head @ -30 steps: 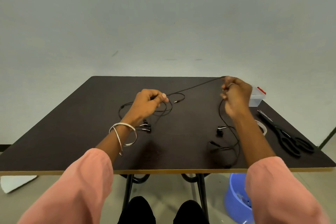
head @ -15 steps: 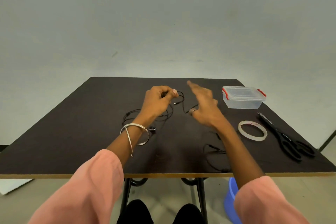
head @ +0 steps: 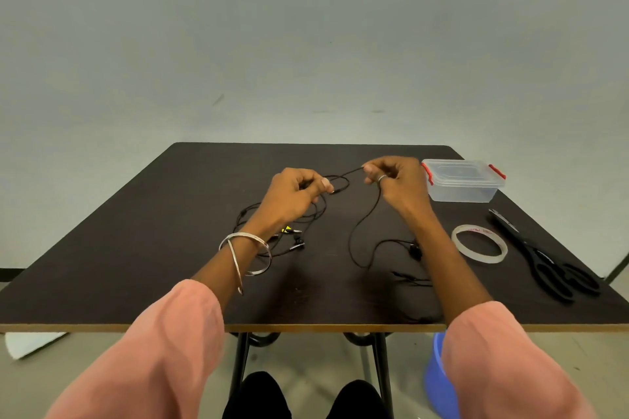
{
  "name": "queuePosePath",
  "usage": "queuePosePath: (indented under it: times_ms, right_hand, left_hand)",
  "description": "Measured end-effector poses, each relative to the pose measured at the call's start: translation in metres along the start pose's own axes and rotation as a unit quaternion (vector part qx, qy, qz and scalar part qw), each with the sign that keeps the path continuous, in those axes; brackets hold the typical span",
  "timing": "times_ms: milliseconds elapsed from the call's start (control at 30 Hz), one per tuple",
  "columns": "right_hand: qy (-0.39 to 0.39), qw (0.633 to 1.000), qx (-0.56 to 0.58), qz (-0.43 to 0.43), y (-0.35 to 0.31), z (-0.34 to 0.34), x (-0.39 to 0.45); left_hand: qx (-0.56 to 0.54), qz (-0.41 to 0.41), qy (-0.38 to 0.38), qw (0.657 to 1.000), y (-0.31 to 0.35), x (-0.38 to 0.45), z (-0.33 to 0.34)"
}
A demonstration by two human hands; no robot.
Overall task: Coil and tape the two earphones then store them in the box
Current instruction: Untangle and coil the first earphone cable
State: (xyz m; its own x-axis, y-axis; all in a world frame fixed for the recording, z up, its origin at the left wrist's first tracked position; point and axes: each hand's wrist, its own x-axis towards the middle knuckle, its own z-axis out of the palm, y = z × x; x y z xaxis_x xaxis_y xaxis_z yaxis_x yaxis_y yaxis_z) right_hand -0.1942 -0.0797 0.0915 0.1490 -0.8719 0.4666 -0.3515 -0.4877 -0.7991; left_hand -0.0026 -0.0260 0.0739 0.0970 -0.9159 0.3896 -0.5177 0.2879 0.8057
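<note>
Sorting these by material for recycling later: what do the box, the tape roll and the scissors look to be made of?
Box: clear, glossy plastic, see-through walls, red clip latches.
Tape roll: translucent whitish film, probably plastic tape; any core cannot be made out.
Scissors: matte black handles, likely plastic; the blades look dark with a pale glint, probably metal.

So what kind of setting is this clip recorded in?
Probably a bare staging or data-collection room, not a home: a plain dark table against an empty pale wall, with only task props laid out, a clear plastic box, a tape roll and scissors.
</note>
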Motion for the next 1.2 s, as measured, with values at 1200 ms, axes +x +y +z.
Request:
queuePosePath:
  times_ms: [1200]
  right_hand:
    - [-0.050,0.982,0.156,0.094,-0.025,-0.007,0.004]
  left_hand:
    - [-0.366,-0.231,-0.105,0.895,0.029,-0.003,-0.018]
